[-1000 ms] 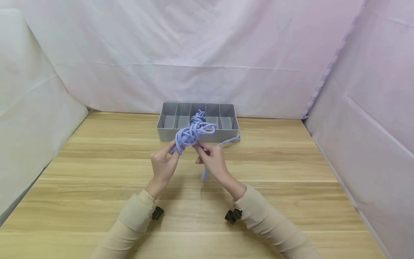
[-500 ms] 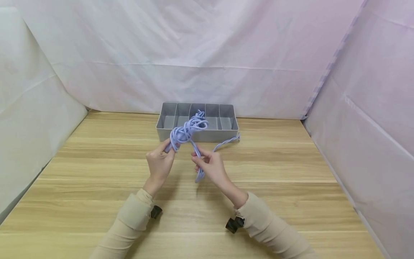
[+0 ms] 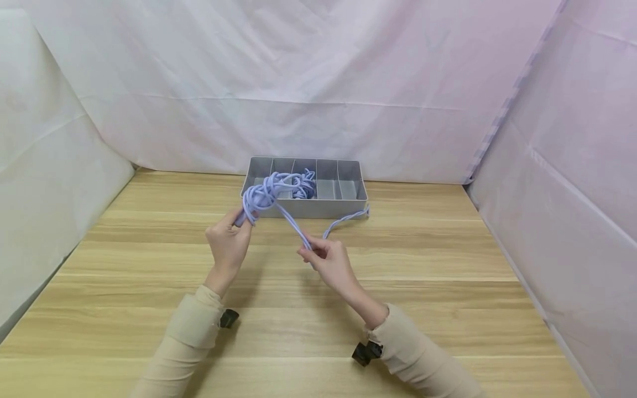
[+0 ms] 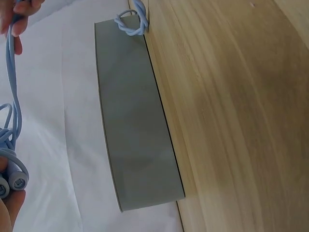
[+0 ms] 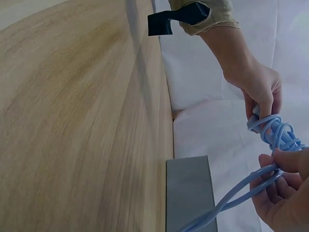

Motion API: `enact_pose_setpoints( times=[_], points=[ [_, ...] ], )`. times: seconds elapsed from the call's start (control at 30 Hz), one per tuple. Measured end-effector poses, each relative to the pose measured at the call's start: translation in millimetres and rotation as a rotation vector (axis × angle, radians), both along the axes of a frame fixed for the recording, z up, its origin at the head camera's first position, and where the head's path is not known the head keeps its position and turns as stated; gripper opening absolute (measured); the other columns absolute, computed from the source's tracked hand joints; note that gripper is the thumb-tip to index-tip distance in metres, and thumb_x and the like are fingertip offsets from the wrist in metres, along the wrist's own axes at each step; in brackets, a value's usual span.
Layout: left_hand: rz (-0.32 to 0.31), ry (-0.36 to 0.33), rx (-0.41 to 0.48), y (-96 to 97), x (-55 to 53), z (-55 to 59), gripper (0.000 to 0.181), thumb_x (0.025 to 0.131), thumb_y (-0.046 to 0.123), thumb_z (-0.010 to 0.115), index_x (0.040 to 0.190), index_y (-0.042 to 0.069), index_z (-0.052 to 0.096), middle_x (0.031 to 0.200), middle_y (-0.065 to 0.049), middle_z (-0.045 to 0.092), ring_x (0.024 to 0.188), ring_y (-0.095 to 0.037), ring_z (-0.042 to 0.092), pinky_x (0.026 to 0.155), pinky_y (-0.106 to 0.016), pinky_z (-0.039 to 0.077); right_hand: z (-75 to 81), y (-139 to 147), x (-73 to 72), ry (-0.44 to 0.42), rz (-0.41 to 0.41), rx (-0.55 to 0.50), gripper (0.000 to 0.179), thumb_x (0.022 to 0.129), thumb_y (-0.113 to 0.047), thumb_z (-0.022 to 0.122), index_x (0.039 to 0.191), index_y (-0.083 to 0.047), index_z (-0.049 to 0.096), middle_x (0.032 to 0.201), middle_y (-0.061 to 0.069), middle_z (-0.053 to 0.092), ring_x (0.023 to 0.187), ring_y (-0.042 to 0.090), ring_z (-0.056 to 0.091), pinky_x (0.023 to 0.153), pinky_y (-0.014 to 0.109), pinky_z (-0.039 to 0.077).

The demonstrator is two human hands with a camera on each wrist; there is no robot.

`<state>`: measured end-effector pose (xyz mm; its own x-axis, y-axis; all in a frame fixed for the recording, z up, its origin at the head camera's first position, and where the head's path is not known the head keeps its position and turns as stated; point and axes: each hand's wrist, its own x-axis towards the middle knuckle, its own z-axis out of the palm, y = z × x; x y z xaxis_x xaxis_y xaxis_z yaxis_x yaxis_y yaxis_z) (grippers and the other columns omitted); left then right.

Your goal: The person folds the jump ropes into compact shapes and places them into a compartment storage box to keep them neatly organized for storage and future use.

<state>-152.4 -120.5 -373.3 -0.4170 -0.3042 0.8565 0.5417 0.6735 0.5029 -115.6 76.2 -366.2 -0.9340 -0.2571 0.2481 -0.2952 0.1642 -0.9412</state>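
A light blue jump rope (image 3: 264, 193) is wound in a tangled bundle around its handles, above the tray's front left in the head view. My left hand (image 3: 229, 243) grips the handle end, and two round handle ends (image 4: 18, 181) show in the left wrist view. From the bundle a doubled strand (image 3: 293, 224) runs down to my right hand (image 3: 334, 266), which pinches it between thumb and fingers. Beyond that hand, the twisted tail (image 5: 231, 197) trails off toward the tray's front right corner. A second light blue rope bundle (image 3: 306, 185) lies in the tray's middle compartment.
A grey divided tray (image 3: 323, 209) stands at the back of the wooden table (image 3: 423, 265). White cloth (image 3: 398, 72) hangs behind and along both sides. A black camera mount (image 3: 367, 354) sticks out from the right sleeve.
My left hand has moved left with the bundle. The right hand has slid down and away from it, drawing a longer strand out between the hands.
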Motion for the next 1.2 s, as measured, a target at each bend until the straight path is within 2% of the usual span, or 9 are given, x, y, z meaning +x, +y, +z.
enact_pose_setpoints(
  times=[0.13,0.3,0.47,0.6,0.77,0.83,0.97,1.07,1.2],
  points=[
    [0.005,0.008,-0.004,-3.5,0.9,0.8,0.013,0.068,-0.005,0.072,0.08,-0.006,0.069,0.065,-0.017,0.066,0.041,-0.017,0.05,0.043,-0.02,0.04,-9.8,3.0,-1.5,0.081,-0.013,0.073,0.034,0.081,0.004,0.063,0.114,0.005,0.059,0.086,0.016,0.068,0.075,0.016,0.063,0.065,0.018,0.052],
    [0.05,0.019,0.005,-11.6,0.2,3.8,0.011,0.068,-0.003,0.072,0.078,-0.006,0.069,0.064,-0.017,0.066,0.041,-0.018,0.049,0.045,-0.015,0.038,-12.8,8.1,3.2,0.215,-0.016,0.168,0.035,0.081,0.006,0.062,0.115,0.006,0.058,0.086,0.013,0.067,0.079,0.02,0.064,0.071,0.021,0.053],
    [0.073,0.009,0.053,-22.2,-0.3,8.4,0.008,0.072,-0.003,0.07,0.08,-0.006,0.069,0.066,-0.018,0.066,0.046,-0.017,0.052,0.055,-0.001,0.034,-10.2,21.0,5.8,0.351,-0.059,0.199,0.029,0.079,0.002,0.065,0.108,0.002,0.064,0.092,0.012,0.069,0.081,0.019,0.066,0.071,0.02,0.053],
    [0.073,-0.02,0.021,-27.5,1.0,9.0,0.008,0.073,-0.003,0.069,0.08,-0.005,0.07,0.066,-0.018,0.066,0.045,-0.015,0.05,0.051,-0.004,0.035,-1.8,35.0,3.2,0.493,-0.051,0.213,0.023,0.075,0.0,0.068,0.099,-0.001,0.069,0.087,0.008,0.07,0.076,0.016,0.065,0.063,0.02,0.053],
    [0.053,-0.149,-0.205,-25.4,6.1,7.6,0.01,0.072,-0.003,0.068,0.081,-0.006,0.069,0.064,-0.018,0.066,0.036,-0.018,0.047,0.038,-0.027,0.04,10.0,44.6,-1.9,0.753,0.056,0.314,0.021,0.071,-0.001,0.072,0.092,0.0,0.071,0.08,0.006,0.07,0.072,0.016,0.064,0.063,0.023,0.051],
    [0.047,-0.242,-0.318,-21.6,9.4,7.5,0.011,0.073,-0.002,0.068,0.084,-0.005,0.068,0.059,-0.016,0.064,0.034,-0.017,0.045,0.034,-0.03,0.039,15.5,45.2,-4.4,0.849,0.1,0.347,0.019,0.071,-0.002,0.072,0.09,-0.001,0.071,0.079,0.005,0.07,0.071,0.016,0.063,0.064,0.023,0.052],
    [0.014,-0.405,-0.515,-8.9,19.1,6.7,0.015,0.073,0.0,0.068,0.088,-0.003,0.067,0.046,-0.008,0.054,0.033,-0.01,0.033,0.031,-0.023,0.029,30.3,42.6,-9.9,1.03,0.144,0.425,0.016,0.074,-0.006,0.07,0.09,-0.004,0.071,0.078,0.003,0.07,0.068,0.014,0.063,0.062,0.023,0.051],
    [-0.039,-0.447,-0.624,3.3,27.4,5.0,0.014,0.073,0.0,0.068,0.086,-0.001,0.065,0.044,-0.003,0.047,0.035,-0.008,0.03,0.032,-0.021,0.026,42.7,39.2,-14.9,1.133,0.13,0.48,0.015,0.074,-0.009,0.07,0.089,-0.007,0.071,0.076,0.002,0.07,0.064,0.013,0.062,0.059,0.024,0.049],
    [-0.14,-0.43,-0.728,19.1,39.1,2.6,0.013,0.071,0.0,0.07,0.082,0.002,0.063,0.045,-0.001,0.047,0.036,-0.009,0.033,0.033,-0.021,0.028,54.7,35.3,-24.4,1.172,0.124,0.472,0.015,0.071,-0.008,0.072,0.086,-0.008,0.071,0.073,0.001,0.069,0.06,0.013,0.058,0.059,0.025,0.046]
  ],
)
